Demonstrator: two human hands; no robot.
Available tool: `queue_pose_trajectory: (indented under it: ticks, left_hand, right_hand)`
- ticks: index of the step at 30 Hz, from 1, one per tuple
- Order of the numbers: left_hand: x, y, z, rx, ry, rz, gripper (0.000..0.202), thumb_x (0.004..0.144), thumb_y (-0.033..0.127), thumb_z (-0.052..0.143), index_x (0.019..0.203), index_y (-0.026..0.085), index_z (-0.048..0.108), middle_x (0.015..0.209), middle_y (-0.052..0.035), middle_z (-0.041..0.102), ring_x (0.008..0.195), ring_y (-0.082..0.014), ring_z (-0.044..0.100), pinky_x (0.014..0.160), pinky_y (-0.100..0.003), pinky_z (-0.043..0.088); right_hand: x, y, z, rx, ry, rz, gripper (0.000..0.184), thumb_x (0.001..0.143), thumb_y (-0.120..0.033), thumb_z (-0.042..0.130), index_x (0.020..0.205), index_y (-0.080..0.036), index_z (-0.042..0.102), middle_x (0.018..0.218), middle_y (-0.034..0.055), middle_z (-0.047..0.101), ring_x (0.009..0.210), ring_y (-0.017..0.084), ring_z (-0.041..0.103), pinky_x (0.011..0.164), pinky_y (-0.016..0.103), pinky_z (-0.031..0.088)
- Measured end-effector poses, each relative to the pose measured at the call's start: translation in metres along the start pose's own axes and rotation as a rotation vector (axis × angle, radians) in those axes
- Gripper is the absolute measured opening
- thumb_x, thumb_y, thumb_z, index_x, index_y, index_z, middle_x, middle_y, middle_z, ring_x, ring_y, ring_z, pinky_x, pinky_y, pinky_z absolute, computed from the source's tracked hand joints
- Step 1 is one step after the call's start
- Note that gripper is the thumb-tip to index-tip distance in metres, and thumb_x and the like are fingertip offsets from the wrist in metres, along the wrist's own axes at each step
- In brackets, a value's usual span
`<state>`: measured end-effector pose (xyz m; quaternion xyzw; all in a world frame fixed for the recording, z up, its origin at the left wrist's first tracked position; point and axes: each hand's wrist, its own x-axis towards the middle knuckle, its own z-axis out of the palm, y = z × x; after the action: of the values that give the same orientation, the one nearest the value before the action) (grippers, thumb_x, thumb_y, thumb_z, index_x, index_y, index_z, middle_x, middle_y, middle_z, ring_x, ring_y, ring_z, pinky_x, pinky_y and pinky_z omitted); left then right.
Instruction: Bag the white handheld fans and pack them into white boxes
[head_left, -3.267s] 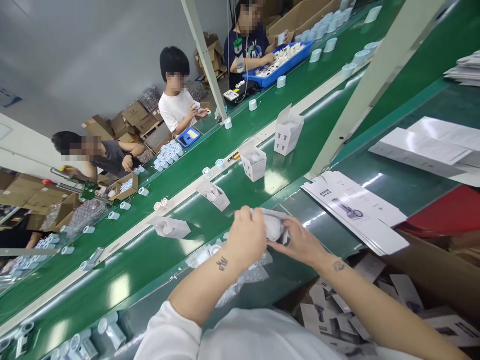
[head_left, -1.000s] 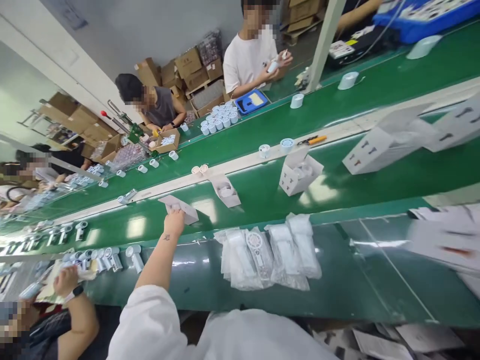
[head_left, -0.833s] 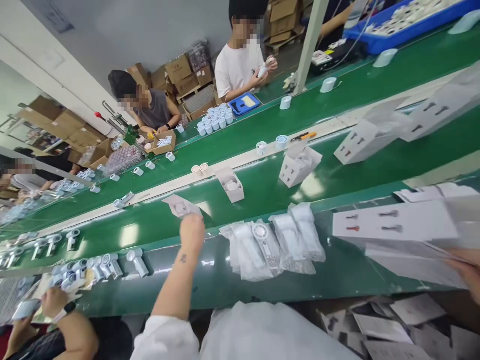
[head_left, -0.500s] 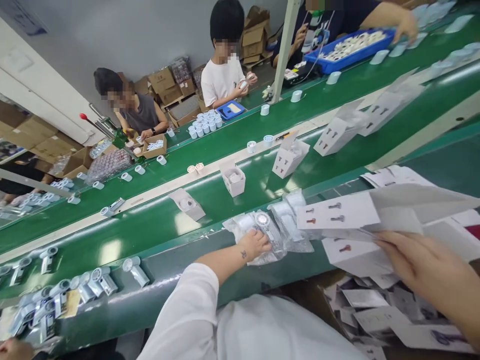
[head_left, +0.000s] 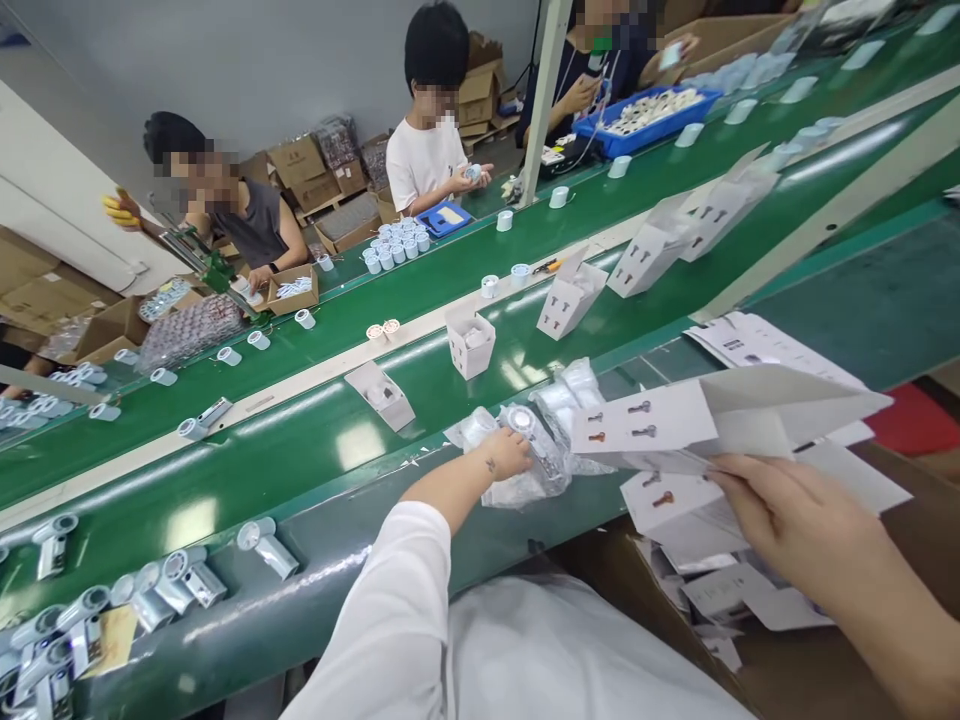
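Observation:
My left hand (head_left: 508,455) is closed on a handheld fan (head_left: 534,440) wrapped in clear plastic, which lies at the near edge of the belt line. More plastic-wrapped pieces (head_left: 574,395) lie just to its right. In my right hand (head_left: 787,510) is an open white box (head_left: 652,420) with small fan pictures on its side, pinched at an edge between thumb and fingers. The box is tilted on its side, its flaps spread toward the right. Beneath it another printed white box (head_left: 667,505) is partly hidden.
Opened boxes, including one with a white-wrapped item (head_left: 471,345), stand on the green belt (head_left: 300,420). Unwrapped fans (head_left: 266,548) are piled at the left. Below right is a carton of flat white boxes (head_left: 724,590). Co-workers sit across the line beside a blue tray (head_left: 637,120).
The camera view has shifted a little. My left hand stays at the wrapped fan and my right hand still holds the box. A co-worker's yellow-gloved hand is now raised at the left.

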<state>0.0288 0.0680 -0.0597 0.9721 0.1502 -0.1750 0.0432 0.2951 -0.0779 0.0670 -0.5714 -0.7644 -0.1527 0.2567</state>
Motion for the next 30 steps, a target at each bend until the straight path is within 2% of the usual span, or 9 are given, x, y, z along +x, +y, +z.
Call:
queue_pose_trajectory:
  ticks: [5, 8, 10, 13, 16, 18, 20, 25, 30]
  left_hand:
    - [-0.032, -0.020, -0.030, -0.097, 0.054, -0.126, 0.032, 0.078, 0.020, 0.071, 0.109, 0.016, 0.063, 0.115, -0.0128, 0.061, 0.106, -0.0249, 0.055, 0.084, -0.035, 0.043]
    - [-0.077, -0.028, -0.049, -0.381, 0.257, -0.398, 0.028, 0.078, 0.022, 0.070, 0.105, 0.018, 0.064, 0.112, -0.0089, 0.064, 0.105, -0.0215, 0.057, 0.088, -0.032, 0.047]
    - [-0.118, -0.025, -0.061, -0.628, 0.560, -0.678, 0.024, 0.078, 0.025, 0.068, 0.101, 0.018, 0.066, 0.107, -0.0065, 0.067, 0.101, -0.0204, 0.060, 0.091, -0.032, 0.048]
    - [-0.181, -0.001, -0.080, -0.916, 1.262, -1.061, 0.042, 0.068, 0.039, 0.077, 0.102, 0.016, 0.066, 0.095, -0.0053, 0.069, 0.091, -0.0214, 0.065, 0.087, -0.035, 0.051]
    - [-0.219, 0.042, -0.097, -1.079, 1.912, -1.121, 0.056, 0.059, 0.049, 0.081, 0.102, 0.017, 0.064, 0.087, -0.0040, 0.069, 0.084, -0.0216, 0.067, 0.085, -0.037, 0.052]
    - [-0.225, 0.070, -0.102, -1.152, 2.042, -1.105, 0.052, 0.061, 0.049, 0.080, 0.101, 0.019, 0.064, 0.087, -0.0037, 0.070, 0.084, -0.0212, 0.067, 0.085, -0.037, 0.052]
    - [-0.222, 0.090, -0.099, -1.113, 1.932, -1.208, 0.046, 0.064, 0.044, 0.078, 0.099, 0.019, 0.063, 0.088, -0.0038, 0.069, 0.084, -0.0201, 0.067, 0.084, -0.035, 0.052]
    - [-0.220, 0.124, -0.082, -0.703, 1.252, -1.535, 0.027, 0.073, 0.033, 0.069, 0.096, 0.019, 0.062, 0.095, -0.0054, 0.068, 0.091, -0.0203, 0.065, 0.085, -0.033, 0.050]
    - [-0.203, 0.121, -0.098, -0.603, 0.713, -1.615, 0.019, 0.080, 0.030, 0.064, 0.097, 0.023, 0.058, 0.098, -0.0044, 0.069, 0.097, -0.0216, 0.063, 0.085, -0.030, 0.048]
  right_hand:
    - [0.004, 0.001, 0.002, 0.057, -0.021, 0.059, 0.013, 0.094, -0.024, 0.050, 0.093, -0.021, 0.062, 0.081, 0.0064, 0.069, 0.072, 0.021, 0.063, 0.067, 0.032, 0.050]
    - [0.011, -0.007, 0.015, 0.220, -0.102, 0.009, 0.017, 0.093, -0.018, 0.048, 0.096, -0.021, 0.065, 0.089, 0.0066, 0.071, 0.077, 0.021, 0.064, 0.071, 0.033, 0.050]
    - [0.022, -0.023, 0.027, 0.328, -0.162, -0.079, 0.023, 0.092, -0.013, 0.045, 0.100, -0.020, 0.066, 0.093, 0.0069, 0.072, 0.080, 0.022, 0.064, 0.072, 0.034, 0.050]
    - [0.043, -0.061, 0.051, 0.427, -0.265, -0.234, 0.031, 0.089, -0.005, 0.044, 0.102, -0.019, 0.067, 0.094, 0.0072, 0.071, 0.080, 0.021, 0.063, 0.071, 0.034, 0.049]
    - [0.063, -0.109, 0.081, 0.468, -0.369, -0.440, 0.037, 0.082, 0.002, 0.046, 0.104, -0.019, 0.069, 0.090, 0.0063, 0.070, 0.076, 0.019, 0.063, 0.069, 0.032, 0.048]
    - [0.070, -0.140, 0.104, 0.475, -0.388, -0.597, 0.039, 0.080, 0.003, 0.048, 0.104, -0.019, 0.069, 0.088, 0.0061, 0.069, 0.074, 0.018, 0.062, 0.069, 0.031, 0.048]
    - [0.071, -0.165, 0.127, 0.478, -0.381, -0.708, 0.037, 0.079, 0.003, 0.049, 0.102, -0.019, 0.070, 0.087, 0.0066, 0.069, 0.073, 0.018, 0.063, 0.068, 0.031, 0.048]
    - [0.058, -0.195, 0.167, 0.549, -0.346, -0.830, 0.045, 0.080, 0.002, 0.048, 0.116, -0.017, 0.066, 0.107, 0.0117, 0.069, 0.072, 0.017, 0.062, 0.065, 0.030, 0.048]
    - [0.044, -0.193, 0.177, 0.604, -0.320, -0.936, 0.045, 0.082, 0.000, 0.048, 0.121, -0.016, 0.064, 0.107, 0.0130, 0.068, 0.079, 0.020, 0.062, 0.070, 0.033, 0.049]
